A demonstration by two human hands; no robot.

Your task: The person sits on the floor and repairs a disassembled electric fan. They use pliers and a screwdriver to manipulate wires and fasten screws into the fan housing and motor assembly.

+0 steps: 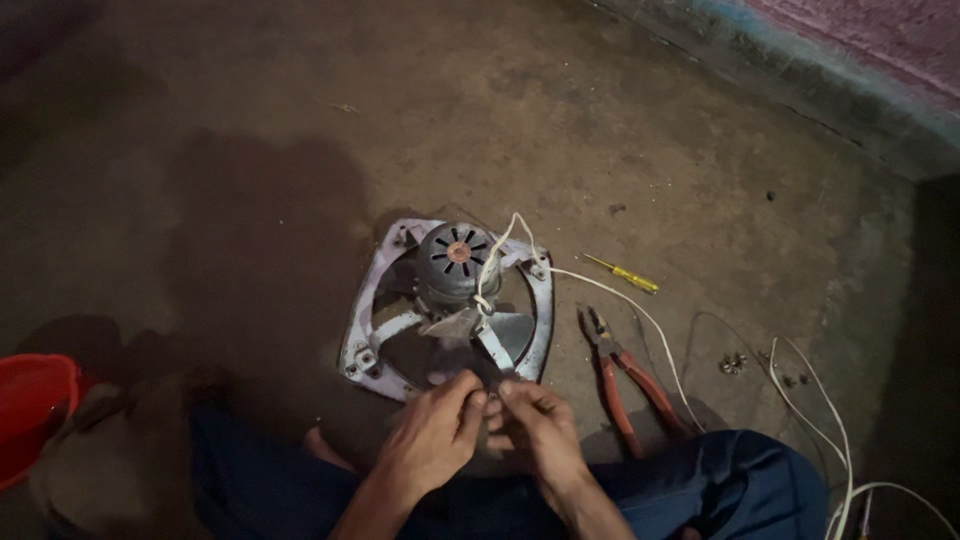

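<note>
An exhaust fan (450,300) lies flat on the concrete floor, its grey motor (456,258) facing up inside a square metal frame (362,330). A white cable (620,300) runs from the motor off to the right. My left hand (432,435) and my right hand (535,425) meet at the near edge of the frame, fingertips pinched together on something small that I cannot make out. The hands hide that part of the frame.
Red-handled pliers (625,375) lie open to the right of the fan, with a yellow screwdriver (625,273) beyond. Small nuts (733,363) sit near the cable. A red bucket (30,410) stands at the left. A wall base (800,70) runs along the upper right.
</note>
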